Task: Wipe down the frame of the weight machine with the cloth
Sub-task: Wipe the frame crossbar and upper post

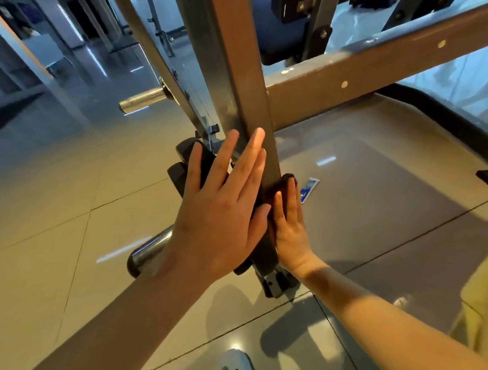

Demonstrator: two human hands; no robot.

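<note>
The frame of the weight machine has a tall grey post point(244, 74). Its long side runs from the top of the picture down to a foot on the tiled floor point(71, 191), and it leans a little to the right as it goes down. A second grey bar point(371, 69) joins the post partway up and points off to the right, rising a bit.

The cloth point(287, 179) is dark brown. It sits low on the right side of the post, and its long side lies along the post, up and down. The right hand point(290, 227) presses it flat on the metal. The fingers are straight, close together and point up the post. The thumb may be tucked behind the cloth; it is hard to see.

The left hand point(221, 202) lies flat on the left side of the post, just beside the right hand. Its fingers are straight, a little apart, and point up too. It holds nothing.

A shiny metal peg point(143, 98) sticks out to the left behind the post. Another shiny tube point(145, 254) shows under the left wrist. A small blue and white label point(309, 189) lies on the floor just past the cloth.
</note>
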